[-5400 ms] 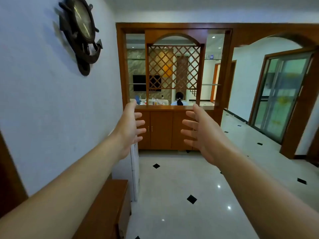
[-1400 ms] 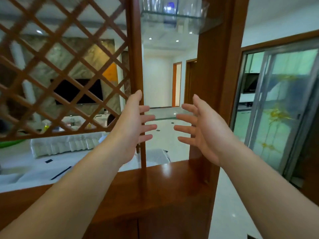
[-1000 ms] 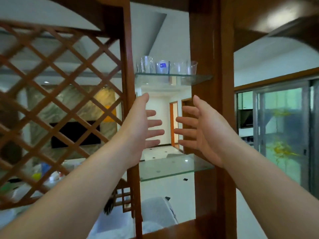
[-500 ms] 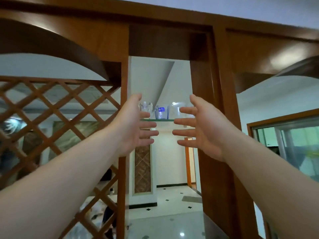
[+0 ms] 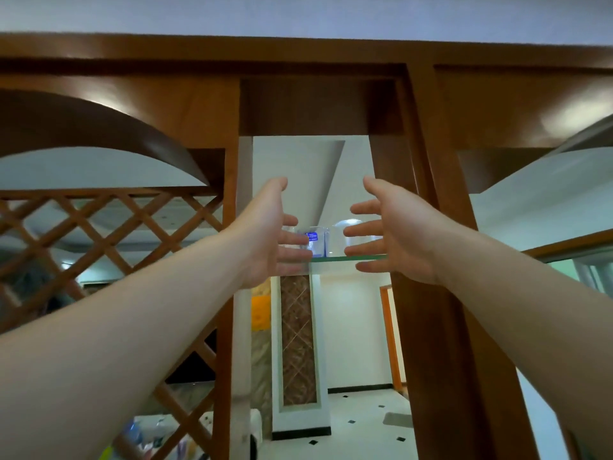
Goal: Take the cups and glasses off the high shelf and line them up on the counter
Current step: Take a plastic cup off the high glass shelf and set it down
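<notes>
A high glass shelf spans the narrow opening of the wooden divider, and clear glasses stand on it. One glass with a blue label shows between my hands, with another clear glass to its right. Others are hidden behind my fingers. My left hand is raised in front of the shelf's left end, fingers spread, holding nothing. My right hand is raised at the right end, also spread and empty. Both hands are at shelf height; whether they touch the glasses I cannot tell.
A wooden post rises left of the opening and a thick one to the right. A lattice panel fills the left arch. The wooden header hangs close above the shelf. The counter is out of view.
My view has tilted further upward and come closer to the shelf. Both hands have risen and spread wider, now flanking the glasses on the high shelf.
</notes>
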Demonstrator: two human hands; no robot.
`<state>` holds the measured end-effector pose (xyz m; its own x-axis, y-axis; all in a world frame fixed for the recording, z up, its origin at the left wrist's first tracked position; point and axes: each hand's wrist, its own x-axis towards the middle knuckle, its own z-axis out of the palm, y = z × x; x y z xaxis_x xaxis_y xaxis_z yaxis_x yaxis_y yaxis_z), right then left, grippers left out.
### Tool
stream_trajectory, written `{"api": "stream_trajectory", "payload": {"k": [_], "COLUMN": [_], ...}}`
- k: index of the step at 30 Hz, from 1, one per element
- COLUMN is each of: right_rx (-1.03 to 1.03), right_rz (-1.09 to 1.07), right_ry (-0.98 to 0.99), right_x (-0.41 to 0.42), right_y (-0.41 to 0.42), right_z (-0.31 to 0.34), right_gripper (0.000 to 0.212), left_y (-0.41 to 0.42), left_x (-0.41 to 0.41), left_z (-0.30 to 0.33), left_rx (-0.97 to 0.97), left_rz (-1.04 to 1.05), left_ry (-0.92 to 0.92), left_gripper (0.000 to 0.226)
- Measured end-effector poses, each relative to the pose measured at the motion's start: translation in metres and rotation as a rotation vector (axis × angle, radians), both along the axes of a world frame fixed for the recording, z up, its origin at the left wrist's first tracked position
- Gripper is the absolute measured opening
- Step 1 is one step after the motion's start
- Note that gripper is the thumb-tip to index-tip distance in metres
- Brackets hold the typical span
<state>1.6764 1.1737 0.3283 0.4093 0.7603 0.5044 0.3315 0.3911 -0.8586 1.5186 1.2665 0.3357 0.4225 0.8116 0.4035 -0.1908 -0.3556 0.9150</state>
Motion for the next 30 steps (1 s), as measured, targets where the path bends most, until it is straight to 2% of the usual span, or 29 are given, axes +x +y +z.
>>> {"api": "stream_trajectory", "payload": {"k": [6,11,19,23,27,30], "right_rx": [-0.003,-0.018,-0.078,-0.064,-0.073,-0.075], "right_rz": [-0.053,-0.090,-0.036,0.001,-0.007,-0.029], "right_ry": [-0.056,-0.102,-0.073,-0.030,-0.005,-0.026], "right_x": [0.029,0.057,0.089,0.098,0.105,0.103], "right_y": [0.009,0.021,0.049,0.058,0.067,0.075], "right_z": [0.023,0.040,0.045,0.042,0.046,0.047], "right_gripper": [0.055,0.065,0.066,0.052,0.066,0.059], "left_y": [0.005,0.012,0.037,0.051,0.058,0.059], "left_x": [0.030,0.056,0.084,0.092,0.099,0.104], "left_z": [0.024,0.035,0.035,0.037,0.040,0.041], "left_rx": [0.069,0.118,0.047,0.024,0.025,0.038], "left_rz": [0.024,0.047,0.062,0.041,0.010,0.006], "left_ry": [0.023,0.076,0.075,0.072,0.101,0.119], "left_gripper": [0.073,0.075,0.068,0.075,0.085,0.088]}}
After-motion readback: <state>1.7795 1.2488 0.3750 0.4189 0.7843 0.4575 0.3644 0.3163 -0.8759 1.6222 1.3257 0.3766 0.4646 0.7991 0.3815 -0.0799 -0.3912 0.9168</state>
